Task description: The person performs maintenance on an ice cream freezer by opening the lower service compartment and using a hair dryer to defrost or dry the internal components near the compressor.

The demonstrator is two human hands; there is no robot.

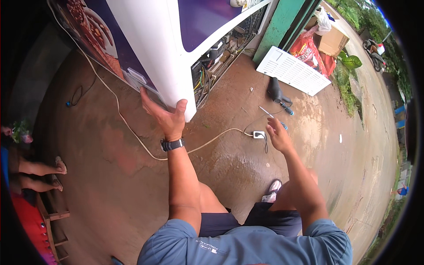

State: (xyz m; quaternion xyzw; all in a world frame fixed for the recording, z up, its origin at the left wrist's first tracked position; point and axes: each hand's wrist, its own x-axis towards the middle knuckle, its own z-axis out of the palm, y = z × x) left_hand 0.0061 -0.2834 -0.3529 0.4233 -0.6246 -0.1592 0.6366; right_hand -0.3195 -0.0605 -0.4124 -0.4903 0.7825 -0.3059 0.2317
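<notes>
My left hand point(164, 118), with a dark watch at its wrist, presses against the lower corner of a white and purple appliance cabinet point(176, 79). Its thumb and fingers are spread apart around that corner. Over to the right, the fingers of my right hand point(279, 136) are curled at a screwdriver point(266, 111). Its thin metal shaft points up and left, and a blue handle end shows beside the fingers; the rest of the handle is hidden. Along the cabinet's right side, an open bay shows wires and machine parts point(208, 73).
A white vented panel point(293, 70) leans near the green post point(280, 28). On the wet floor lie a black hair dryer point(274, 90), another blue-and-black handled tool point(287, 108) and a white socket point(259, 134) on a long cord point(119, 106). Another person's legs point(42, 168) are at left.
</notes>
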